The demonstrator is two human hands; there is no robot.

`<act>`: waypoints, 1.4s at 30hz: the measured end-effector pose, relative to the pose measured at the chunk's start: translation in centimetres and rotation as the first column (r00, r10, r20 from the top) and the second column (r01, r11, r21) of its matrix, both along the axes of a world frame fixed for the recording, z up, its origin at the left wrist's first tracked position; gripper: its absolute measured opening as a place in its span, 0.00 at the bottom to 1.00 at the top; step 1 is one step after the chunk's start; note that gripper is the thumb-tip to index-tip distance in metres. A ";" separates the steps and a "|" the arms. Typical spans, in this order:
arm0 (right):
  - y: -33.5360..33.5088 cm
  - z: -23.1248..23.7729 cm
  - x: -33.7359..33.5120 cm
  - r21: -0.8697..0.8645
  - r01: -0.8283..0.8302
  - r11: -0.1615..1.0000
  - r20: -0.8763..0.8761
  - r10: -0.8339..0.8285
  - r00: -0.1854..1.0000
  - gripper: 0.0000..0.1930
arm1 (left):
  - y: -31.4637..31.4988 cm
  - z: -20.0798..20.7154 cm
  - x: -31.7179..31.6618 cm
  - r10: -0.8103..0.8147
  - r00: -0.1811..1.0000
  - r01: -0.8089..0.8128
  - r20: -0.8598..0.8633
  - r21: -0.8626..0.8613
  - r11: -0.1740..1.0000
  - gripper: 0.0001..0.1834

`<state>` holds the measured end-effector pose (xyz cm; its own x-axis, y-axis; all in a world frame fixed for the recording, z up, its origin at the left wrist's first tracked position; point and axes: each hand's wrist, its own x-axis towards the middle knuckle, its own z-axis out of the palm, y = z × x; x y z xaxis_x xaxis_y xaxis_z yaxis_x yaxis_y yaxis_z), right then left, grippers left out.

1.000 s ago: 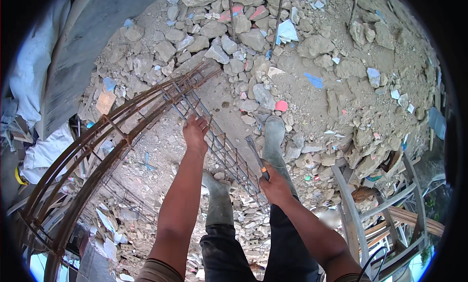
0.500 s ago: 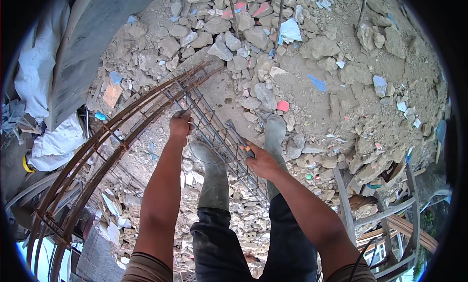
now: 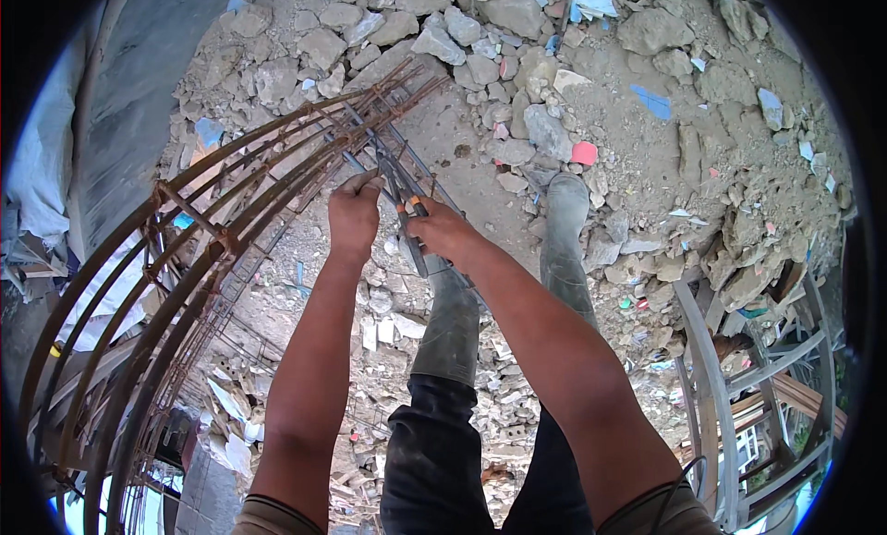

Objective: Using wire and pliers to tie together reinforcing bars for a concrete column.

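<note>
My right hand point(image 3: 442, 230) is closed around the handles of dark pliers point(image 3: 390, 170) with orange marks on the grips. Their head points away from me and lies over the end of a rebar cage point(image 3: 411, 151) of thin bars and stirrups. Right beside the pliers, my left hand point(image 3: 356, 213) is closed, thumb and fingertips pinched together near the bars. What sits in that pinch is too small to make out. A second, rusty rebar cage point(image 3: 222, 244) curves in from the lower left and meets the first at the far end.
Broken stone rubble point(image 3: 323, 50) and dusty earth surround my boots point(image 3: 565, 221). A grey slab point(image 3: 139, 101) slants along the left, with white sheeting point(image 3: 46, 156) beside it. On the lower right stands a grey wooden frame point(image 3: 711, 369). A bar point(image 3: 565, 18) sticks up at the far side.
My right hand has brought the pliers up and left, beside my left hand at the bars' far end. My left hand has risen slightly. The whole view has shifted.
</note>
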<state>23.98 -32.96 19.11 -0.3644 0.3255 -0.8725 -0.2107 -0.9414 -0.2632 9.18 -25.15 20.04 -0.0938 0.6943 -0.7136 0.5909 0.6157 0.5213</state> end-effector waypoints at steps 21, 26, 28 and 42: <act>-1.3 0.5 -2.9 -0.007 0.211 0.977 0.008 -0.211 0.977 0.22 | -1.2 -1.0 -1.3 0.105 0.983 -0.113 0.153 0.046 0.992 0.17; -1.1 0.0 -2.8 0.057 0.116 0.992 0.047 -0.119 0.992 0.23 | -1.5 -1.4 -1.3 0.125 0.974 -0.137 0.187 0.054 0.989 0.18; -0.8 0.0 -2.8 0.051 0.137 0.989 0.034 -0.139 0.990 0.23 | -1.4 -1.2 -1.5 0.072 0.984 -0.085 0.162 0.078 0.993 0.17; -0.8 1.1 -4.1 -0.168 0.137 0.976 0.012 -0.137 0.990 0.17 | -2.4 -1.5 -1.3 0.027 0.997 -0.039 0.071 0.174 0.984 0.18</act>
<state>19.92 -33.80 20.25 -0.3261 0.2217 -0.9190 -0.3411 -0.9342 -0.1043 7.91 -27.59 18.58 -0.0740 0.8062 -0.5870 0.5314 0.5300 0.6609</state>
